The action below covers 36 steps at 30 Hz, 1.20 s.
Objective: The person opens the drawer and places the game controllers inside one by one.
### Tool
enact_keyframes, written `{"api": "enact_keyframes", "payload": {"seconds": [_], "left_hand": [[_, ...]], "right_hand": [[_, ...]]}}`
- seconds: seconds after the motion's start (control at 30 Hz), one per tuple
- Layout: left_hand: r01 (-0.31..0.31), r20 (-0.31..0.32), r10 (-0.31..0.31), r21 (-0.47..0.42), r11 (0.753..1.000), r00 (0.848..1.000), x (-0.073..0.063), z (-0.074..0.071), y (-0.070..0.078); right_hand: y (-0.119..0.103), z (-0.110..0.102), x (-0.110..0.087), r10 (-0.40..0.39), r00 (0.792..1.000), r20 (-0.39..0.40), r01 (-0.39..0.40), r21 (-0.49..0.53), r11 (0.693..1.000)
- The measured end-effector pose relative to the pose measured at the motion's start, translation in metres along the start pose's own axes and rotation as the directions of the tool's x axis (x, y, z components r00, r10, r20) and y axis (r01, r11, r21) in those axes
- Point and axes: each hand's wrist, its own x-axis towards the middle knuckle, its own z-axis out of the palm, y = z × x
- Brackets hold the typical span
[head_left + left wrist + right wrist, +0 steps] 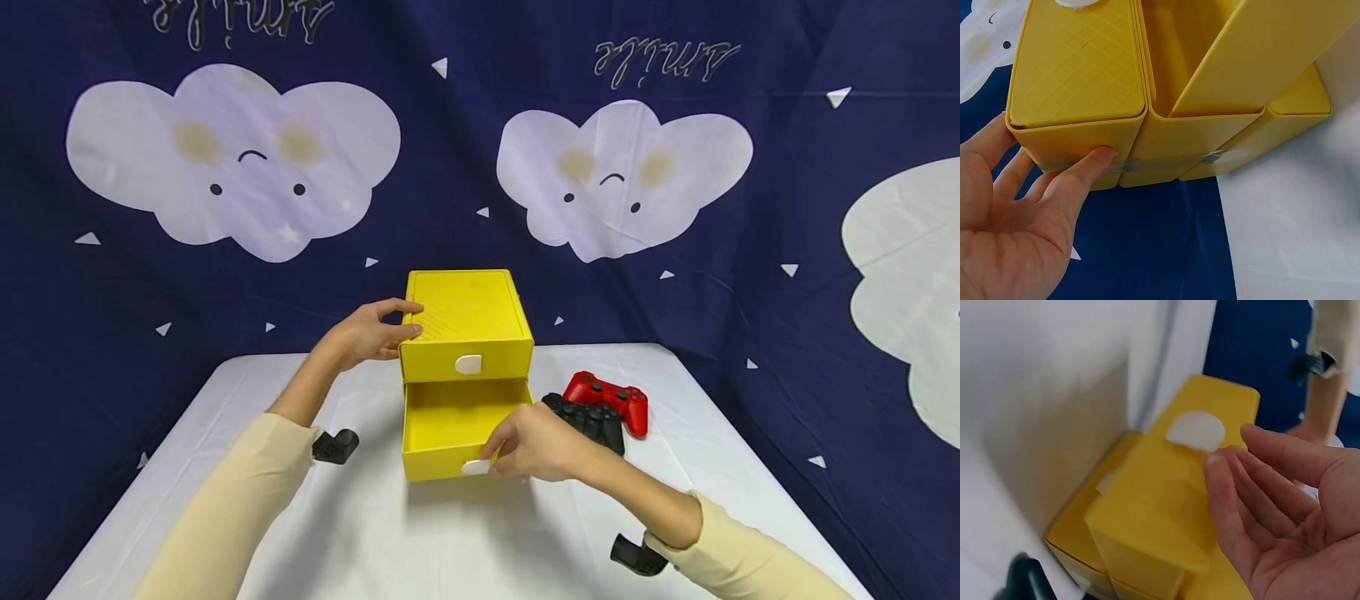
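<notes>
A yellow chest of small drawers [468, 304] has its top drawer [427, 362] closed and the drawer [441, 462] below it pulled well out, with bare yellow floor showing inside. My left hand [367, 332] rests at the chest's upper left edge. Two of its digits reach onto the top, while another presses the side wall [1172, 140] in the left wrist view. My right hand [542, 446] is at the front of the pulled-out drawer. Its fingertips are right beside the white tab [1197, 430], with thumb and forefinger apart in the right wrist view.
Right of the chest lie a black game controller [592, 421] and a red one [611, 396], partly overlapping, close behind my right hand. A white cloth [360, 542] covers the table. A dark blue curtain with clouds [450, 167] hangs behind.
</notes>
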Motion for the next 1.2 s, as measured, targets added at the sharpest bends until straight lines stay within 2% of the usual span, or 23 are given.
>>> {"api": "enact_keyframes", "payload": {"seconds": [0.17, 0.3, 0.47, 0.57, 0.87, 1.03, 1.2], "left_hand": [[0.000, 0.000, 0.000, -0.005, 1.000, 1.000, 0.000, 0.000, -0.001], [-0.001, -0.005, 0.001, -0.003, 1.000, 1.000, 0.000, 0.000, -0.002], [-0.012, 0.002, 0.012, 0.000, 1.000, 1.000, 0.001, 0.001, -0.003], [-0.016, -0.003, 0.016, 0.004, 1.000, 1.000, 0.001, 0.001, -0.003], [-0.014, -0.015, 0.014, 0.011, 1.000, 1.000, 0.000, 0.002, 0.000], [-0.009, -0.016, 0.009, -0.004, 1.000, 1.000, 0.000, 0.001, -0.001], [-0.002, -0.017, 0.002, -0.011, 1.000, 1.000, 0.000, 0.001, -0.001]], "right_hand": [[0.000, -0.022, -0.001, 0.054, 0.998, -0.025, -0.054, 0.011, 0.998], [0.014, -0.040, 0.001, 0.084, 0.992, -0.096, -0.082, 0.017, 0.996], [0.041, -0.055, 0.002, 0.124, 0.970, -0.209, -0.127, -0.002, 0.992], [0.058, -0.061, 0.001, 0.183, 0.951, -0.248, -0.188, 0.006, 0.982], [0.108, -0.067, -0.006, 0.239, 0.903, -0.358, -0.261, -0.013, 0.965], [0.131, -0.065, -0.010, 0.299, 0.871, -0.391, -0.327, -0.005, 0.945], [0.151, -0.060, -0.014, 0.340, 0.847, -0.409, -0.371, 0.003, 0.929]]}}
